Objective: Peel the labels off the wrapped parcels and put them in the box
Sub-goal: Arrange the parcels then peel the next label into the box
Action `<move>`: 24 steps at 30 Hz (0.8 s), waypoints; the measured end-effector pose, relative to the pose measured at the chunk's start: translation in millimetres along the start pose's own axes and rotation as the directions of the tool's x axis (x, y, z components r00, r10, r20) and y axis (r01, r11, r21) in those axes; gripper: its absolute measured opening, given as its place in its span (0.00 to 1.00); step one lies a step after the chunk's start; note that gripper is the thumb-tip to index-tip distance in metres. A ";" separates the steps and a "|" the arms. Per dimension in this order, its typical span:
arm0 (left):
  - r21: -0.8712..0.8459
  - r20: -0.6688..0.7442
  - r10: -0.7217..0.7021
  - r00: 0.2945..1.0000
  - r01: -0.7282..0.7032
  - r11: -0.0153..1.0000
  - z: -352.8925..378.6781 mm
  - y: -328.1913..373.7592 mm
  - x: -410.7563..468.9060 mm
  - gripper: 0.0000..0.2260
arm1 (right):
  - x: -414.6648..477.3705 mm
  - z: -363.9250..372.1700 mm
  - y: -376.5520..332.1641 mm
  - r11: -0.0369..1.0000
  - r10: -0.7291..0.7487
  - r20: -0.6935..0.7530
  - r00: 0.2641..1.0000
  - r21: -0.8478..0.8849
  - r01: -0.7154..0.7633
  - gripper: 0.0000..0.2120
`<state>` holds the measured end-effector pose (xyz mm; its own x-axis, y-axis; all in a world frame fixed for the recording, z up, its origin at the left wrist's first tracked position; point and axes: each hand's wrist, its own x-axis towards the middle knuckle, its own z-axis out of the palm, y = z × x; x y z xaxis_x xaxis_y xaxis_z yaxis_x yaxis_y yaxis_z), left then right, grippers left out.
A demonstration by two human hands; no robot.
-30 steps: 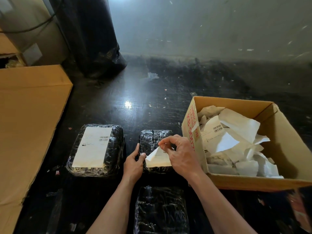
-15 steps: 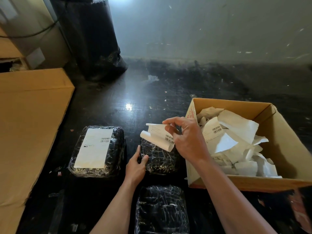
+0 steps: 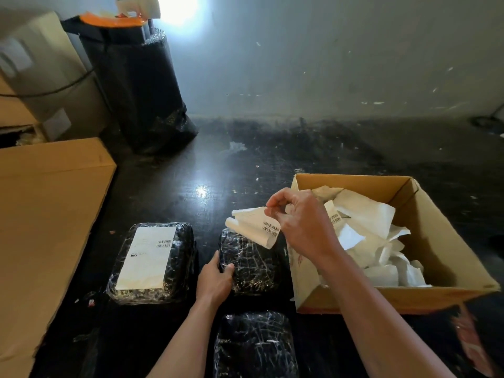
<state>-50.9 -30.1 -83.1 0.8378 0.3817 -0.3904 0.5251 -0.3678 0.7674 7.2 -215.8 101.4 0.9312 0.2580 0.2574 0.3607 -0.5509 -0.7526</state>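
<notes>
My right hand [image 3: 300,222] pinches a curled white label [image 3: 253,226] with barcodes, held in the air above the middle parcel [image 3: 253,263], left of the cardboard box [image 3: 436,246]. My left hand [image 3: 214,282] grips that black wrapped parcel at its left edge; its top is bare. A second black parcel [image 3: 180,279] to the left carries a large white label [image 3: 148,257] stuck on top. A third bare parcel [image 3: 255,345] lies nearest to me. The box holds several crumpled white labels [image 3: 365,230].
A large flat cardboard sheet [image 3: 43,227] lies along the left. A tall black wrapped roll [image 3: 136,88] stands at the back left next to stacked cartons [image 3: 41,77]. The floor [image 3: 300,148] is dark and glossy, meeting a grey wall behind.
My right hand pulled the label fully off the middle parcel and lifted it up and to the right, close to the box. My left hand stayed on the parcel's left edge.
</notes>
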 end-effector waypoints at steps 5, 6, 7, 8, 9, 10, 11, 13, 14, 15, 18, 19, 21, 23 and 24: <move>0.115 -0.084 0.142 0.986 -0.132 0.985 -0.6 49.9 -10.7 0.27 | 3.8 -48.4 -12.9 0.998 -0.017 -0.048 0.999 -0.056 0.014 0.04; 0.108 -0.079 0.187 0.979 -0.178 0.978 2.1 62.4 -13.7 0.27 | 3.7 -58.9 -13.8 0.997 -0.020 -0.052 0.998 -0.073 0.017 0.05; 0.092 -0.067 0.227 0.972 -0.220 0.971 5.3 75.6 -17.2 0.26 | 3.4 -69.5 -14.7 0.996 -0.021 -0.059 0.998 -0.089 0.016 0.06; 0.065 -0.050 0.263 0.963 -0.260 0.963 9.5 88.2 -21.3 0.25 | 2.6 -79.7 -14.8 0.994 -0.019 -0.073 0.997 -0.113 0.010 0.07; 0.035 -0.022 0.286 0.958 -0.286 0.958 14.5 99.4 -24.4 0.25 | 1.5 -89.7 -15.5 0.990 -0.017 -0.089 0.996 -0.140 0.004 0.06; 0.002 0.007 0.306 0.952 -0.306 0.952 19.7 109.5 -27.7 0.24 | 0.7 -98.7 -15.8 0.986 -0.014 -0.103 0.995 -0.165 -0.003 0.05; -0.021 0.037 0.317 0.948 -0.316 0.948 24.8 119.7 -32.6 0.24 | -0.5 -107.1 -14.9 0.983 -0.006 -0.116 0.993 -0.185 -0.016 0.04; -0.045 0.078 0.351 0.933 -0.349 0.936 37.4 136.2 -41.7 0.23 | -5.9 -123.0 -12.4 0.976 0.020 -0.134 0.991 -0.212 -0.049 0.03; -0.047 0.093 0.369 0.925 -0.366 0.929 43.5 143.7 -47.1 0.22 | -9.5 -130.0 -10.2 0.972 0.028 -0.140 0.990 -0.227 -0.060 0.04; -0.049 0.110 0.384 0.917 -0.381 0.923 48.8 150.9 -52.9 0.22 | -12.8 -136.6 -7.2 0.968 0.033 -0.145 0.989 -0.240 -0.067 0.04; -0.033 0.157 0.403 0.902 -0.403 0.915 61.3 161.3 -63.4 0.22 | -19.4 -152.3 10.7 0.948 0.087 -0.157 0.984 -0.291 -0.130 0.07; -0.029 0.172 0.397 0.902 -0.398 0.917 64.3 161.5 -65.4 0.23 | -21.3 -156.8 18.0 0.937 0.118 -0.160 0.980 -0.309 -0.163 0.08; -0.036 0.183 0.380 0.907 -0.380 0.924 70.5 158.3 -64.5 0.25 | -25.5 -164.8 30.0 0.916 0.177 -0.156 0.972 -0.336 -0.221 0.09; -0.055 0.188 0.356 0.916 -0.352 0.934 74.8 154.9 -64.1 0.25 | -29.5 -171.9 39.1 0.905 0.216 -0.147 0.965 -0.340 -0.255 0.09; -0.065 0.191 0.342 0.920 -0.335 0.940 76.5 153.7 -64.5 0.26 | -31.0 -174.9 44.0 0.904 0.232 -0.139 0.963 -0.335 -0.266 0.10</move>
<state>-12.8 -176.1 21.2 0.9789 0.0636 -0.1943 0.2029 -0.4183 0.8854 3.3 -386.8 166.2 0.9875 0.0102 0.1571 0.0954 -0.8327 -0.5455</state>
